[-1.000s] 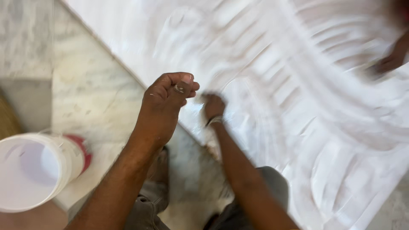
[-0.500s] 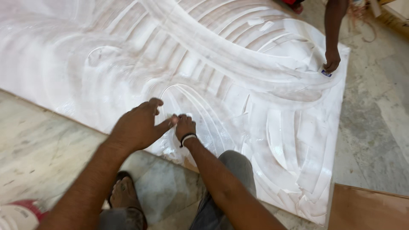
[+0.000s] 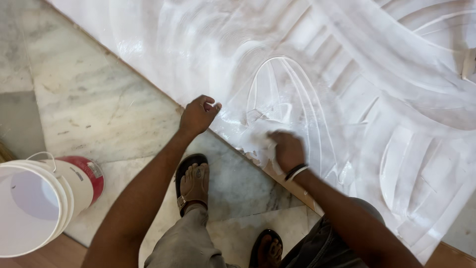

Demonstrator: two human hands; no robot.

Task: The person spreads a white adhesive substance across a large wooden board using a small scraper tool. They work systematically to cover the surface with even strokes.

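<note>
White carved panel [image 3: 347, 74] is lying flat on the marble floor [image 3: 89, 104], its surface cut into sweeping curved ridges and fanned grooves and coated in a pale, smeared film. The person is crouching at its lower edge, both arms reaching forward onto it.

Left hand [image 3: 198, 115] is resting at the very edge of the panel, where the white surface meets the floor. Its fingers are curled in to a loose fist, thumb tucked against the forefinger; whether anything small is pinched inside cannot be told.

Right hand [image 3: 287, 149] is pressing down on the panel just inside the edge, beside an arched, loop-shaped groove. The fingers are bent narrow and closed around a whitish wad or cloth [image 3: 263, 141], which is blurred and merging with the white surface, so its exact kind is unclear. A dark band and a light band [image 3: 296, 171] are sitting on that wrist.

Below the hands, the person's two sandalled feet [image 3: 193, 183] are standing on the floor, grey trousers showing above them. A white bucket [image 3: 34, 203] with a wire handle and a red base is sitting on the floor to the left, well apart from both hands.
</note>
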